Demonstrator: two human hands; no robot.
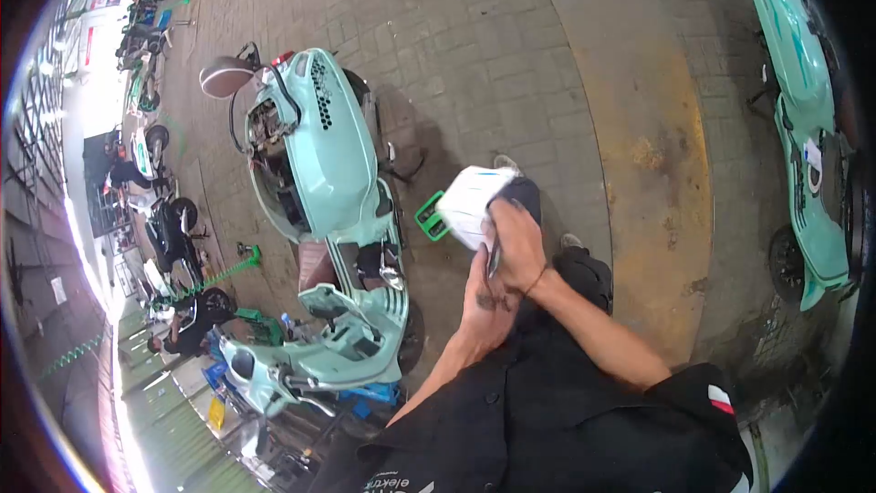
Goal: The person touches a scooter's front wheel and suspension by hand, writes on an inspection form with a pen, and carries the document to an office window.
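A white box-like package, slightly blurred, is held up in front of my body. My right hand is closed around its right side, with the fingers bent over the edge. My left hand is pressed close under the right one, its fingers closed at the package's lower edge. A small dark strip shows between the hands; I cannot make out what it is. Just left of the package, a green tray with dark contents lies on the ground.
A mint-green scooter with its seat raised and inner parts exposed stands to the left. Another scooter stands at the far right. More motorbikes, a green coiled hose and a crouching person are further left. A yellow-brown strip crosses the paving.
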